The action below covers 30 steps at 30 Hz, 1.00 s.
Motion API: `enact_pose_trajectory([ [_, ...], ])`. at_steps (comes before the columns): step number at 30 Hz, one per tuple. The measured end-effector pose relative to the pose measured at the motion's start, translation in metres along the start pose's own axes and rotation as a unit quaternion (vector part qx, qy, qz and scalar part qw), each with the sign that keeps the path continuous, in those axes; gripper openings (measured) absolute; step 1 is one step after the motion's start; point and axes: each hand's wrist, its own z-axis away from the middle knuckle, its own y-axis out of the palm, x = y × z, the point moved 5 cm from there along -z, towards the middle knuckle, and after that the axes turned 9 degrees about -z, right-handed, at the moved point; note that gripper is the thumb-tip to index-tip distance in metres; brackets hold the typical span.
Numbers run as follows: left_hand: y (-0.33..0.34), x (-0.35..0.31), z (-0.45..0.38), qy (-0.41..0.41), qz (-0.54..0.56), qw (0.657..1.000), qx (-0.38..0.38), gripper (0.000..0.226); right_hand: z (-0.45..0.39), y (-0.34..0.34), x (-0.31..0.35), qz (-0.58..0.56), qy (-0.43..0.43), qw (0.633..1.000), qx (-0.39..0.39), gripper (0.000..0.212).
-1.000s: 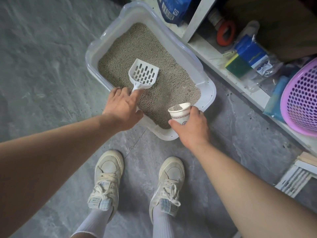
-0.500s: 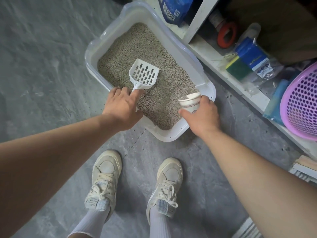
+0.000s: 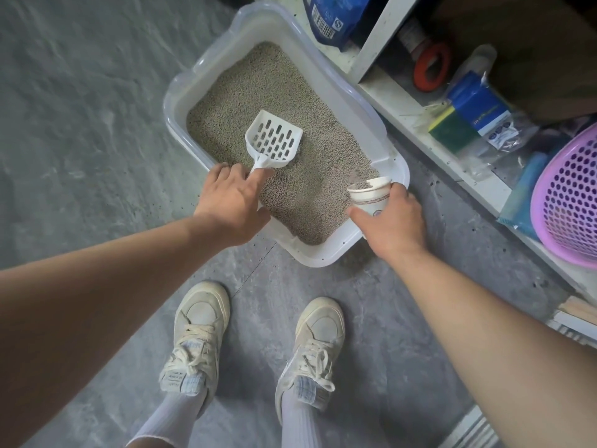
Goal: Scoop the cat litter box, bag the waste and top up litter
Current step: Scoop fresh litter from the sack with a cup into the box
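Observation:
A pale plastic litter box (image 3: 326, 255) sits on the grey floor, filled with grey-brown litter (image 3: 281, 101). My left hand (image 3: 231, 205) grips the handle of a white slotted scoop (image 3: 274, 140) whose head rests on the litter. My right hand (image 3: 392, 221) holds a paper cup (image 3: 368, 197) tilted over the box's near right corner, with litter spilling from its rim.
A white shelf unit (image 3: 391, 95) stands right of the box, holding a blue bag (image 3: 336, 14), sponges in plastic (image 3: 475, 114), a red ring (image 3: 431, 71) and a pink perforated basket (image 3: 571, 195). My two shoes (image 3: 200, 337) stand on the floor below the box.
My right hand carried the cup from the box's near edge toward its right corner and tipped it, so litter now pours out. The left hand and scoop stayed put.

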Motion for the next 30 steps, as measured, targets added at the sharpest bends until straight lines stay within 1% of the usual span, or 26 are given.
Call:
enact_pose_trajectory([
  [5,-0.001,-0.001,0.002,0.0,0.003,1.0,-0.004,0.068,0.01,0.009,0.009,0.025,-0.051,0.998,0.02,0.07],
  [8,0.001,0.0,0.003,0.0,0.01,1.0,-0.016,0.068,0.019,0.02,0.018,0.04,-0.094,0.993,0.052,0.071],
  [12,0.002,0.002,0.006,-0.012,0.012,0.999,-0.048,0.072,0.03,0.034,0.026,0.039,-0.106,0.991,0.067,0.074],
  [18,0.004,0.007,0.009,-0.034,0.007,0.997,-0.062,0.081,0.044,0.052,0.028,0.052,-0.111,0.988,0.093,0.073],
  [20,0.004,0.007,0.009,-0.031,0.008,0.998,-0.061,0.081,0.044,0.054,0.022,0.054,-0.093,0.991,0.081,0.071],
  [22,0.004,0.008,0.009,-0.028,0.007,0.998,-0.055,0.08,0.04,0.043,0.014,0.05,-0.054,0.997,0.024,0.068],
  [24,0.005,0.009,0.009,-0.025,0.006,0.998,-0.053,0.08,0.031,0.028,0.002,0.018,0.009,0.999,-0.028,0.067],
  [25,0.004,0.009,0.009,-0.024,0.006,0.998,-0.053,0.079,0.027,0.022,-0.004,0.003,0.034,0.999,-0.04,0.068],
  [26,0.005,0.009,0.009,-0.024,0.005,0.998,-0.053,0.079,0.026,0.018,-0.008,0.002,0.041,0.998,-0.043,0.069],
  [28,0.005,0.009,0.009,-0.021,0.002,0.998,-0.051,0.078,0.029,0.018,-0.01,0.043,0.006,0.999,-0.025,0.069],
  [30,0.005,0.008,0.009,-0.021,0.001,0.999,-0.049,0.078,0.036,0.028,-0.009,0.096,-0.048,0.994,0.022,0.067],
])
